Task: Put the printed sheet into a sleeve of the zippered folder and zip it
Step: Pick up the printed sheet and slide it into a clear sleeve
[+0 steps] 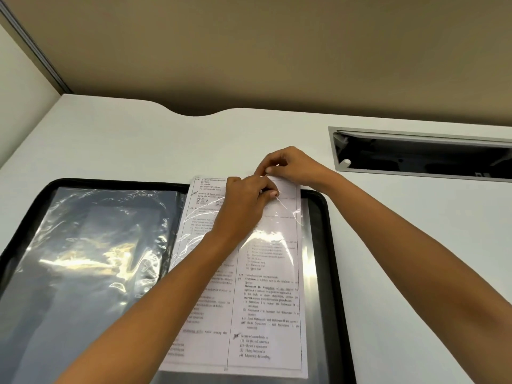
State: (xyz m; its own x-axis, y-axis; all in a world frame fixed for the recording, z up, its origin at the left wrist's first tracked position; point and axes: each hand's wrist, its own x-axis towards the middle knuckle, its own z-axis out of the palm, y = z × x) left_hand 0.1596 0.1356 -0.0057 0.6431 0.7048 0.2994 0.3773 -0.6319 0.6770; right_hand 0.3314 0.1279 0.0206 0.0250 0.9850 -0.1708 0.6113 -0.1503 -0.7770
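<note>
Nearest you is the bottom edge of the printed sheet (266,314), lying on the right leaf of the open zippered folder (336,273), with your two forearms crossing above it; on the left leaf sits a stack of crinkled empty sleeves (97,245), glossy and catching the light; the sheet's lower part looks to be under the film of the clear sleeve (288,217), while its top edge stands out past the folder's far rim onto the bench (138,139); your left hand (243,200) has its fingers (273,194) curled in a pinch on the film near the sleeve's mouth; your right hand (291,164), just beyond, pinches at the top edge, seemingly the paper, though film or paper is hard to tell; expect the sheet to be light and limp, and to buckle if pushed from one corner; the film is likely slick and clingy; hold the mouth open and feed from the top edge; far right, a cable recess (415,153) sits in the bench; the zip is not yet closed.
</note>
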